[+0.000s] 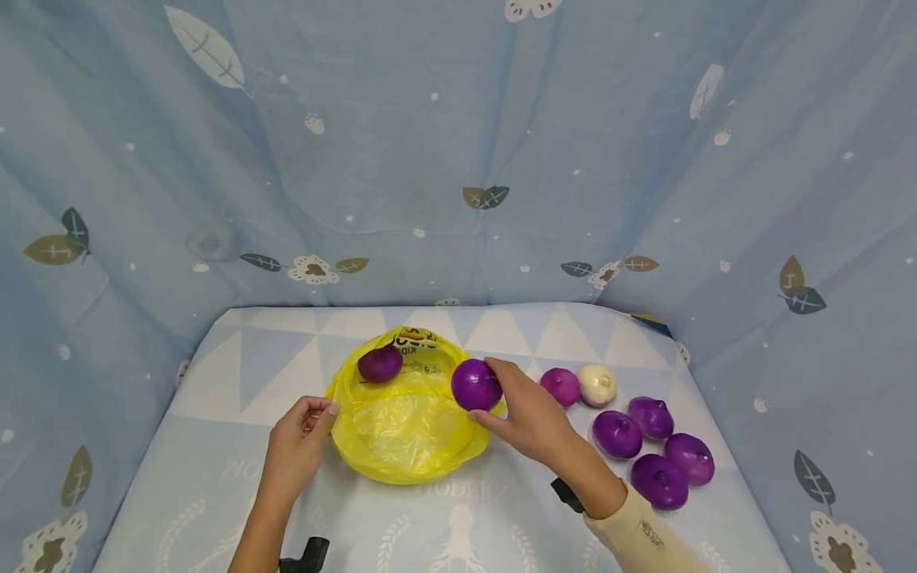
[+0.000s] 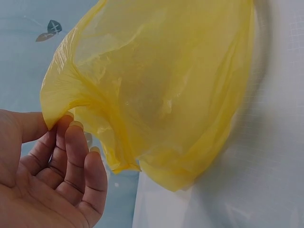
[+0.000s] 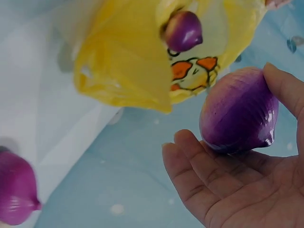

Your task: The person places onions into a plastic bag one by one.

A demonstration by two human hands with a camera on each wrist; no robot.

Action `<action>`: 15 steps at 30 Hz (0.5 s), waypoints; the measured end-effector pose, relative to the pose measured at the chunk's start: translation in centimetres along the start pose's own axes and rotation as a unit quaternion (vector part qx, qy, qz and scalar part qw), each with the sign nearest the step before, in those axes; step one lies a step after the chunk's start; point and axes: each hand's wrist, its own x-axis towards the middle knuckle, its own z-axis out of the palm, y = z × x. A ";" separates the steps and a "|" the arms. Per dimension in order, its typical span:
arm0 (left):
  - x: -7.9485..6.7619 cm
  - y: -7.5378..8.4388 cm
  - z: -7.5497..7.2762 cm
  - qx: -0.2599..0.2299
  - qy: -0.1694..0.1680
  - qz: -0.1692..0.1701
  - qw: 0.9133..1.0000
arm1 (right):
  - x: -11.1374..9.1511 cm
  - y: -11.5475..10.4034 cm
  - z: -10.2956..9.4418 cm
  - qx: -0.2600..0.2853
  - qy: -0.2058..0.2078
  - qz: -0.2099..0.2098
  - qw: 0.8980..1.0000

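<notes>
A yellow plastic bag (image 1: pixel 401 434) lies with its mouth spread wide on the table. My left hand (image 1: pixel 297 446) pinches the bag's left rim between thumb and fingertips, as the left wrist view also shows. Inside the bag, toward the back left, sits a purple onion (image 1: pixel 380 364). My right hand (image 1: pixel 528 414) holds another purple onion (image 3: pixel 240 111) between thumb and fingers, over the bag's right rim. In the right wrist view that held onion looks glossy, with a pointed tip and a paler side.
Right of the bag lie a pinkish-purple onion (image 1: pixel 560 387) and a white onion (image 1: pixel 598 385), side by side. Farther right and nearer is a cluster of several purple onions (image 1: pixel 659 481). Blue patterned curtain (image 1: pixel 401 159) hangs behind the table (image 1: pixel 215 446) and at both sides.
</notes>
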 end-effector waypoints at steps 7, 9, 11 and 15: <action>-0.1 0.0 -0.2 0.006 -0.001 -0.004 1.000 | 2.1 -1.8 0.4 -0.003 -0.032 -0.036 0.999; -0.2 0.0 -0.3 0.005 -0.003 -0.002 1.000 | 2.6 -2.2 0.7 -0.005 -0.035 -0.041 0.999; -0.2 -0.1 -0.3 0.004 -0.005 0.001 1.000 | 3.1 -2.4 1.0 -0.008 -0.037 -0.044 0.998; -0.1 -0.2 -0.2 0.002 -0.006 0.005 1.000 | 4.0 -2.7 1.8 -0.006 -0.044 -0.043 0.998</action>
